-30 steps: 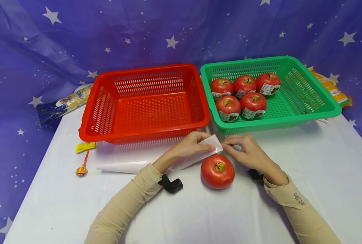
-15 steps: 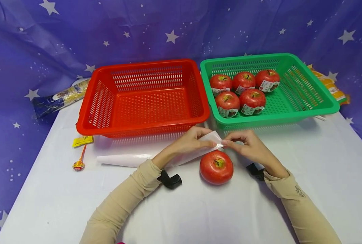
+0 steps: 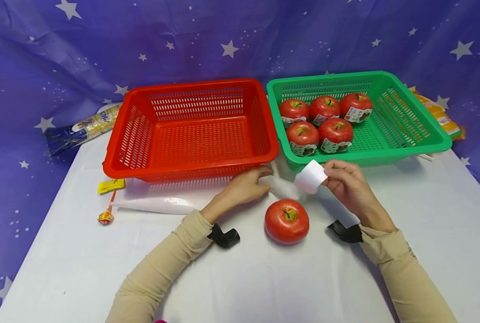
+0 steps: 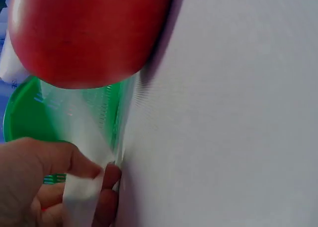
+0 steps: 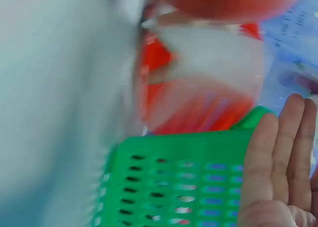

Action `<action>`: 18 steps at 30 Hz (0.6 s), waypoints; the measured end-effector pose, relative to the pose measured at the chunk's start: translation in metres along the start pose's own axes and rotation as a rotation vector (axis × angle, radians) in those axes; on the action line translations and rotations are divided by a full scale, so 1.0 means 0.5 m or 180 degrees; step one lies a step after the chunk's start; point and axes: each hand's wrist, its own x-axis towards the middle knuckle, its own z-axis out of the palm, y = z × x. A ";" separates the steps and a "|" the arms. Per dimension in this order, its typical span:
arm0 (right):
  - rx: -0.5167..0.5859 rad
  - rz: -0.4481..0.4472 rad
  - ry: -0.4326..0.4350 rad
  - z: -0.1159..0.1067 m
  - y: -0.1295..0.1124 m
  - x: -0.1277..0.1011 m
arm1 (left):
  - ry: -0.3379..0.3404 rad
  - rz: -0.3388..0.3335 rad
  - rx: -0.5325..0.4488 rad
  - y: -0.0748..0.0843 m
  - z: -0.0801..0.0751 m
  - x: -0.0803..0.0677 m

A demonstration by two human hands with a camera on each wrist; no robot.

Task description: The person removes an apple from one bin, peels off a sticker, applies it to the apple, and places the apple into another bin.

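Leftmost, a lollipop (image 3: 105, 217) and yellow sachet (image 3: 111, 185) lie on the table (image 3: 240, 278) before the red basket (image 3: 191, 130). Next, the left hand (image 3: 244, 187) pins the clear backing sheet (image 3: 163, 204), fingers curled on it. Just beside, a loose apple (image 3: 286, 221) sits between the wrists. Rightward, the right hand (image 3: 346, 181) pinches a white label (image 3: 310, 176) lifted above the table, near the green basket (image 3: 405, 134) holding five labelled apples (image 3: 324, 121).

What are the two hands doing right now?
Left hand: fingers curled, holding down the clear sheet on the table.
Right hand: pinching a white label, lifted above the table.
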 end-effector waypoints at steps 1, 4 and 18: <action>0.0026 -0.0042 0.0005 0.002 -0.001 -0.001 | 0.0027 -0.0021 0.0153 0.003 0.000 -0.002; -0.0414 -0.0333 0.0159 0.011 0.002 -0.003 | 0.0064 0.0263 0.0545 0.019 -0.002 -0.010; -0.3369 -0.1629 -0.0056 0.050 0.040 0.005 | -0.0282 0.1494 -0.0156 0.056 0.013 -0.020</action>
